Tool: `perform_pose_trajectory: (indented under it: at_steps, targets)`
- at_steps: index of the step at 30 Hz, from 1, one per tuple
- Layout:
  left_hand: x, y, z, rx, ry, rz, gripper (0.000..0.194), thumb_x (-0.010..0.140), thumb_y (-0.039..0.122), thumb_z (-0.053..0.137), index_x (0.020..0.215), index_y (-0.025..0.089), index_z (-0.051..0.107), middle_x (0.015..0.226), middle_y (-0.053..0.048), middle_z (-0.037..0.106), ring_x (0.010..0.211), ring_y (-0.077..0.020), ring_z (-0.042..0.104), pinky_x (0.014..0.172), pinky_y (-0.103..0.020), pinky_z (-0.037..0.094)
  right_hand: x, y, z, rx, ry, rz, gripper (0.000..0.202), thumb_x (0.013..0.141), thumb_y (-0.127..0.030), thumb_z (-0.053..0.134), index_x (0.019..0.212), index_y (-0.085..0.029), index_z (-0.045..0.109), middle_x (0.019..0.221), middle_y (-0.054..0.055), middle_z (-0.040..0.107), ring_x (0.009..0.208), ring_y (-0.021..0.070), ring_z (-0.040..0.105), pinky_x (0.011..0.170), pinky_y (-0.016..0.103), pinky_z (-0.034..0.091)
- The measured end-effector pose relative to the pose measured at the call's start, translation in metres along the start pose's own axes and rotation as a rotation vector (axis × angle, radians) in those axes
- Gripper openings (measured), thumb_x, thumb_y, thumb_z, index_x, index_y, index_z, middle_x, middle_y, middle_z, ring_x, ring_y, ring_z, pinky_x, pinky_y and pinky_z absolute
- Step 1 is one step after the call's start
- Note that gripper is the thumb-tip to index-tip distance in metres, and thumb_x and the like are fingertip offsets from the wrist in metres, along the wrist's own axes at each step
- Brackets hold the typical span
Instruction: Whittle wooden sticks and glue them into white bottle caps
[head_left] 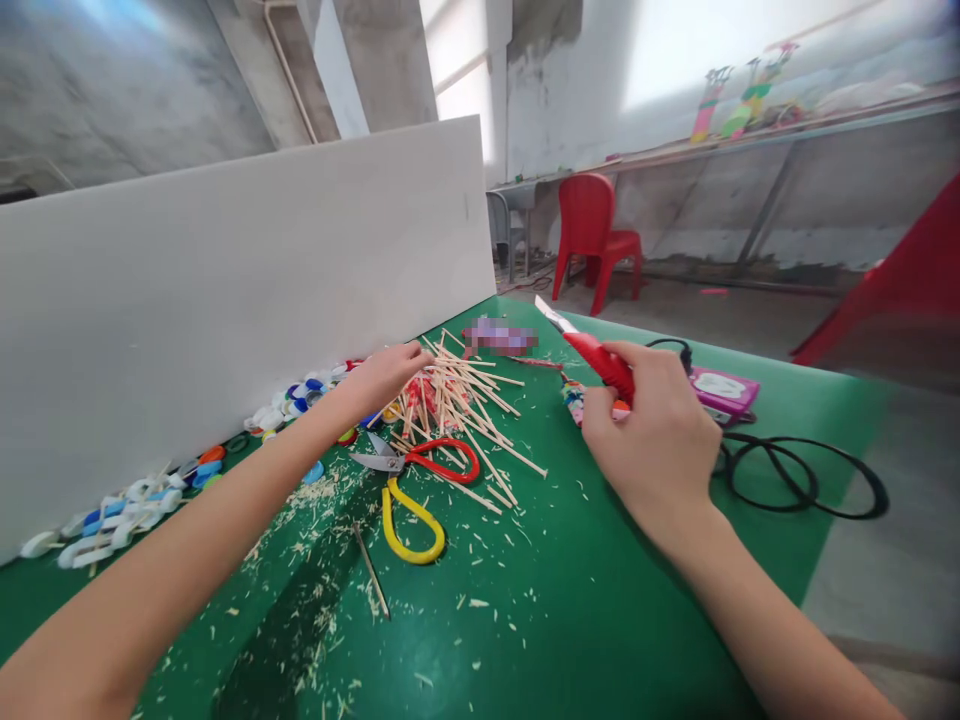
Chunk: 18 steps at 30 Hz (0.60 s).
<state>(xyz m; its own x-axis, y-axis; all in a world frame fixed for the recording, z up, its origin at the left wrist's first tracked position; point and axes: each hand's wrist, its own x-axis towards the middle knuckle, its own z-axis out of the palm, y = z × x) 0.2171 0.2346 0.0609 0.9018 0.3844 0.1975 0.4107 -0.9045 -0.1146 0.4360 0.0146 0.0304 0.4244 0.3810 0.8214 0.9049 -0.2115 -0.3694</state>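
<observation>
My right hand (656,430) is closed round the red handle of a utility knife (604,365), its blade bare and pointing up and to the left. Over at the far side, my left hand (397,370) is at the upper left of a heap of thin wooden sticks (480,400). Its fingertips are turned away among the sticks, so their grip is hidden. Red material lies under the heap. Just in front of it are scissors (405,460) with one red and one yellow handle, blades apart. A single short stick (371,570) lies nearer me.
Wood shavings are scattered over the green table (555,590). Plastic bottle caps (150,500) line the foot of a white board (247,260). On the right are a pink-purple box (724,392) and a looped black cable (810,480). A red chair (589,225) stands beyond.
</observation>
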Motion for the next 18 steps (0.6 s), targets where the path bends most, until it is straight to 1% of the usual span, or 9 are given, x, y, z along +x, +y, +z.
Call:
perform_pose_trajectory:
  at_steps: [4,6,7,10,11,12,14,16,18]
  targets:
    - [-0.039,0.008,-0.024,-0.112,0.05,-0.193,0.041,0.091,0.012,0.039,0.13,0.017,0.05,0.127,-0.016,0.06,0.106,-0.0234,0.061,0.09,-0.035,0.046,-0.003,-0.007,-0.002,0.097,-0.037,-0.044,0.035,0.08,-0.017,0.049,0.113,-0.018,0.059,0.104,0.008,0.067,0.089,0.0217,0.062,0.065,0.031,0.042]
    - [-0.061,0.013,-0.037,-0.176,0.072,-0.295,0.035,0.093,0.023,0.041,0.125,0.018,0.053,0.121,-0.015,0.064,0.102,-0.0235,0.063,0.088,-0.037,0.048,-0.003,-0.01,-0.003,0.15,-0.054,-0.06,0.035,0.08,-0.015,0.048,0.113,-0.018,0.058,0.104,0.008,0.067,0.09,0.022,0.062,0.066,0.032,0.044]
    - [-0.072,0.016,-0.042,-0.21,0.075,-0.344,0.031,0.093,0.026,0.041,0.117,0.018,0.058,0.112,-0.013,0.067,0.096,-0.0225,0.065,0.084,-0.036,0.049,-0.004,-0.012,-0.004,0.178,-0.063,-0.064,0.035,0.08,-0.015,0.047,0.113,-0.018,0.058,0.104,0.008,0.067,0.09,0.0222,0.062,0.067,0.032,0.044]
    - [-0.108,0.032,-0.059,-0.328,0.057,-0.499,0.026,0.089,0.025,0.039,0.093,0.018,0.064,0.078,-0.008,0.069,0.058,-0.0156,0.061,0.057,-0.029,0.048,-0.004,-0.018,-0.007,0.271,-0.1,-0.069,0.036,0.08,-0.016,0.045,0.114,-0.02,0.057,0.106,0.008,0.066,0.092,0.0226,0.062,0.069,0.034,0.046]
    - [-0.12,0.04,-0.063,-0.376,0.042,-0.538,0.027,0.088,0.025,0.038,0.091,0.018,0.064,0.07,-0.006,0.067,0.049,-0.0141,0.058,0.051,-0.027,0.046,-0.005,-0.02,-0.008,0.302,-0.115,-0.067,0.035,0.08,-0.016,0.045,0.114,-0.02,0.056,0.107,0.008,0.066,0.093,0.0227,0.062,0.07,0.035,0.047]
    - [-0.133,0.049,-0.067,-0.453,0.027,-0.578,0.027,0.086,0.025,0.038,0.093,0.019,0.064,0.068,-0.005,0.067,0.05,-0.0139,0.059,0.051,-0.026,0.047,-0.005,-0.023,-0.009,0.334,-0.133,-0.067,0.035,0.08,-0.017,0.044,0.113,-0.02,0.056,0.107,0.008,0.065,0.093,0.0228,0.062,0.072,0.036,0.047]
    - [-0.158,0.073,-0.071,-0.76,0.09,-0.741,0.026,0.083,0.024,0.041,0.094,0.02,0.064,0.069,-0.004,0.065,0.06,-0.015,0.063,0.058,-0.027,0.05,-0.007,-0.029,-0.011,0.405,-0.186,-0.062,0.035,0.081,-0.019,0.043,0.114,-0.02,0.055,0.109,0.009,0.065,0.095,0.0235,0.062,0.075,0.038,0.048]
    - [-0.181,0.097,-0.069,-0.849,0.136,-0.81,0.022,0.081,0.025,0.045,0.093,0.022,0.063,0.069,-0.002,0.064,0.067,-0.0146,0.062,0.066,-0.027,0.05,-0.009,-0.038,-0.013,0.481,-0.258,-0.046,0.036,0.082,-0.02,0.04,0.116,-0.019,0.054,0.114,0.011,0.064,0.098,0.0246,0.061,0.077,0.04,0.048]
    - [-0.203,0.119,-0.064,-0.934,0.13,-0.848,0.021,0.079,0.03,0.052,0.095,0.022,0.064,0.074,-0.001,0.064,0.072,-0.015,0.061,0.073,-0.029,0.05,-0.013,-0.049,-0.014,0.553,-0.348,-0.022,0.04,0.084,-0.021,0.037,0.12,-0.019,0.052,0.121,0.012,0.062,0.103,0.0255,0.06,0.08,0.042,0.048]
